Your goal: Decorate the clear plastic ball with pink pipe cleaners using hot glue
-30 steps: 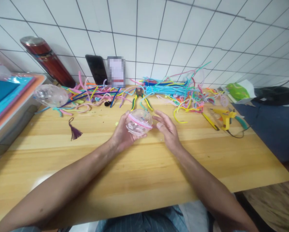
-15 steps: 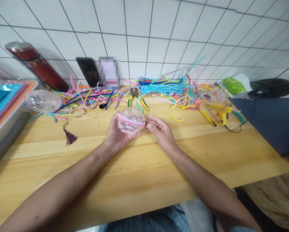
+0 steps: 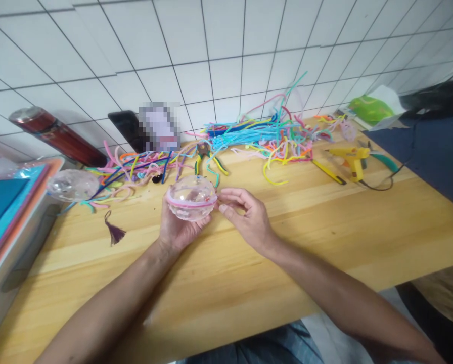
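Clear plastic banded in pink, the ball (image 3: 191, 197) sits cupped from below in your left grip (image 3: 177, 227), which is clamped round it just above the pale wooden tabletop (image 3: 287, 242). Your right grip (image 3: 245, 215) meets the band at the ball's right edge; whether it pinches cannot be told. Behind, pipe cleaners (image 3: 257, 136) sprawl along the white tiled wall (image 3: 226, 50), a second clear ball (image 3: 68, 184) lies left, and a yellow glue gun (image 3: 353, 159) lies right.

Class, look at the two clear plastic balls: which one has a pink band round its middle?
The clear ball in the left hand; the other ball, lying beside the pipe cleaners, shows none.
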Demonstrator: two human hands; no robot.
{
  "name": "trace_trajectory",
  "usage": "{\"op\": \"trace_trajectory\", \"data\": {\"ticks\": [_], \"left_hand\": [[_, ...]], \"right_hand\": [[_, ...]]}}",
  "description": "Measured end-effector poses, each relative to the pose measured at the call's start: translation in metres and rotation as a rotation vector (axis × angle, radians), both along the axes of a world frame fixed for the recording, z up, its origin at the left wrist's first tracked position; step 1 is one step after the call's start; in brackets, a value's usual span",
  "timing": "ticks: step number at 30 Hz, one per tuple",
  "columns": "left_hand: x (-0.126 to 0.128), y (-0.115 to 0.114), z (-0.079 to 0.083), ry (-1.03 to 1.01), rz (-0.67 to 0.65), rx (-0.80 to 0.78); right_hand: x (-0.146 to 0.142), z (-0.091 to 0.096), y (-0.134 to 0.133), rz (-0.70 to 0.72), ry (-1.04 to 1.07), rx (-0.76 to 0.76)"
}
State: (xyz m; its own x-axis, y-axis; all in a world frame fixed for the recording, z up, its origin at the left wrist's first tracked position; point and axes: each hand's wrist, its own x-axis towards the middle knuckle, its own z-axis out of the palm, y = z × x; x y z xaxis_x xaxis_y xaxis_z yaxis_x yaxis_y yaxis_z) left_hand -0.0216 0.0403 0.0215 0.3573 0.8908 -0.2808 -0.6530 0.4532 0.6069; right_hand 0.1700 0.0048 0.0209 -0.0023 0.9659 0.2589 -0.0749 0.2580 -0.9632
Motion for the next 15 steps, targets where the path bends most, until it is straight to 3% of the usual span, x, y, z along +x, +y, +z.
{"op": "trace_trajectory", "data": {"ticks": [9, 15], "left_hand": [[0.0041, 0.0049, 0.0005, 0.124, 0.123, 0.141], [0.0048, 0.0043, 0.0, 0.139, 0.13, 0.201]], "right_hand": [[-0.0016, -0.0014, -0.0047, 0.019, 0.019, -0.053], [-0.0022, -0.0014, -0.005, -0.013, -0.02, 0.004]]}}
